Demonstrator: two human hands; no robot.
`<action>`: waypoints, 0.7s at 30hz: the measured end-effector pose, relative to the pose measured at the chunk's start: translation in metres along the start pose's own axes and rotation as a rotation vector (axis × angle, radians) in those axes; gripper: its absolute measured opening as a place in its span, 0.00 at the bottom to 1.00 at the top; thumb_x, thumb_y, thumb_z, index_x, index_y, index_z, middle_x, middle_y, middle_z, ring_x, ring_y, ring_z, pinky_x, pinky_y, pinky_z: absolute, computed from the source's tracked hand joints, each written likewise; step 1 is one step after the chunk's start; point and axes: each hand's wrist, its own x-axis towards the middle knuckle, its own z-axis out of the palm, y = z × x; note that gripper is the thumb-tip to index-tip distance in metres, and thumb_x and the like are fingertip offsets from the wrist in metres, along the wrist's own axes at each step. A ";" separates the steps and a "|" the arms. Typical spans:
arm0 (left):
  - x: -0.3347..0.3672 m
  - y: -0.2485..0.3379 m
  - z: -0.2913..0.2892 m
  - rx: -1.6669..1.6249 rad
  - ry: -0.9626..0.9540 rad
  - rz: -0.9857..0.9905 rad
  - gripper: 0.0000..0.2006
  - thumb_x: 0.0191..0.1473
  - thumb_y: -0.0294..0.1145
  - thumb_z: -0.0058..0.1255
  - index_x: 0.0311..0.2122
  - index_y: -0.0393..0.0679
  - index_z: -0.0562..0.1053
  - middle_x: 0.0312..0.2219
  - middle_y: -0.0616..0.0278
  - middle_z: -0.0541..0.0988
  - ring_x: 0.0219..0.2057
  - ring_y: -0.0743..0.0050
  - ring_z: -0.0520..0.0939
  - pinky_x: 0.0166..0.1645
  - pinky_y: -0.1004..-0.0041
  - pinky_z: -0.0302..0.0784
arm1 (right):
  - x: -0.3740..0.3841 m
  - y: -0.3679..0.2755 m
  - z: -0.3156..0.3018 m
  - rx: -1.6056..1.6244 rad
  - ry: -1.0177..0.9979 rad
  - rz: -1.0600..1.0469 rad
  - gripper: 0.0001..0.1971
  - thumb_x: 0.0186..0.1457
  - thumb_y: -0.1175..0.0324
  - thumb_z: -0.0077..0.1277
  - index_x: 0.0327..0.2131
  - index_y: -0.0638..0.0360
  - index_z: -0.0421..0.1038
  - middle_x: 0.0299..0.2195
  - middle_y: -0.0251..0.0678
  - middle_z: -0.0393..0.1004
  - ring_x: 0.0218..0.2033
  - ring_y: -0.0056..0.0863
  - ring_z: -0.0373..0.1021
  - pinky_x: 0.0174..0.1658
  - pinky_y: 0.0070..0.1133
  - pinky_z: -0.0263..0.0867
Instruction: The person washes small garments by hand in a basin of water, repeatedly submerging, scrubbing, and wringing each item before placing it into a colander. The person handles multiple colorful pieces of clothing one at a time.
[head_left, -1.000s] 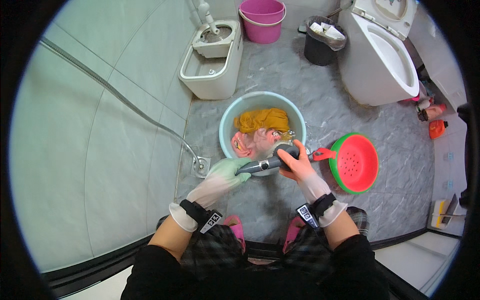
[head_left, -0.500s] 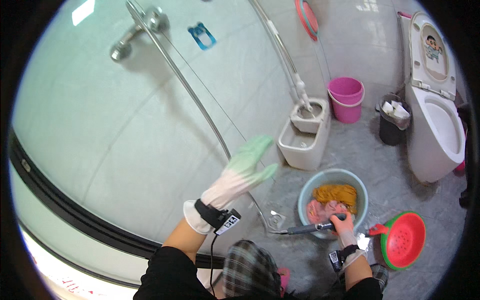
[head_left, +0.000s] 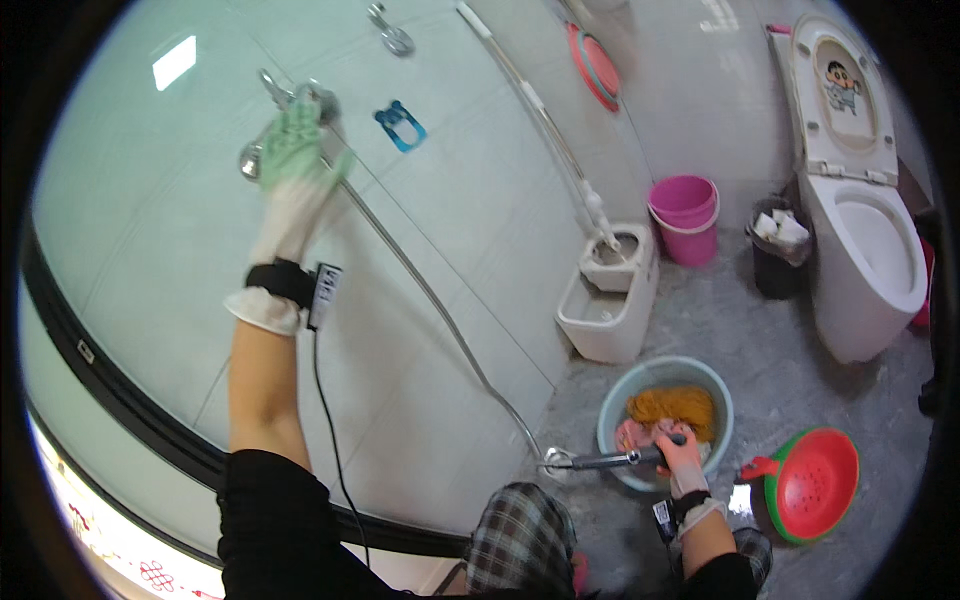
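Note:
My left hand [head_left: 296, 155], in a green and white glove, is raised against the chrome shower mixer tap [head_left: 318, 100] on the wall. Its fingers stretch upward and look open, covering part of the tap. My right hand [head_left: 683, 460], in a pinkish-orange and white glove, is closed around the grey and black handheld shower head [head_left: 610, 459]. The metal hose [head_left: 440, 310] runs from the tap down to its handle. Below the right hand stands a light blue basin [head_left: 610, 400] with a mustard-yellow cloth [head_left: 680, 408] and a pink cloth [head_left: 632, 433] in it.
A red and green basin [head_left: 815, 485] with a red handle sits right of the blue one. Farther back are a mop [head_left: 548, 120] in its white bucket [head_left: 605, 335], a pink bucket [head_left: 688, 240], a dark bin [head_left: 778, 270] and a toilet [head_left: 870, 250]. Tiled wall rises at left.
My left hand has moved up and left to the tap. The right hand still holds the shower head over the blue basin. The view has tilted slightly upward.

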 end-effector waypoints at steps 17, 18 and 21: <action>-0.227 0.180 0.074 -1.355 -0.950 0.378 0.42 0.52 0.54 0.55 0.66 0.42 0.54 0.63 0.47 0.60 0.63 0.50 0.63 0.66 0.63 0.58 | -0.027 -0.037 -0.011 -0.066 -0.049 -0.017 0.31 0.40 0.58 0.64 0.48 0.59 0.65 0.36 0.38 0.73 0.32 0.27 0.73 0.26 0.24 0.74; -0.257 0.211 0.067 -1.305 -0.918 0.497 0.41 0.52 0.55 0.54 0.64 0.40 0.58 0.58 0.43 0.67 0.58 0.48 0.69 0.61 0.63 0.65 | -0.030 -0.046 -0.012 -0.084 -0.056 -0.063 0.32 0.40 0.58 0.64 0.48 0.59 0.65 0.36 0.39 0.73 0.32 0.27 0.74 0.26 0.24 0.74; -0.318 0.270 0.047 -1.523 -1.267 0.627 0.40 0.55 0.57 0.50 0.62 0.34 0.59 0.53 0.41 0.71 0.52 0.51 0.74 0.55 0.61 0.69 | -0.035 -0.072 -0.015 -0.160 -0.161 -0.109 0.33 0.41 0.58 0.63 0.50 0.61 0.65 0.37 0.41 0.74 0.33 0.28 0.74 0.28 0.25 0.75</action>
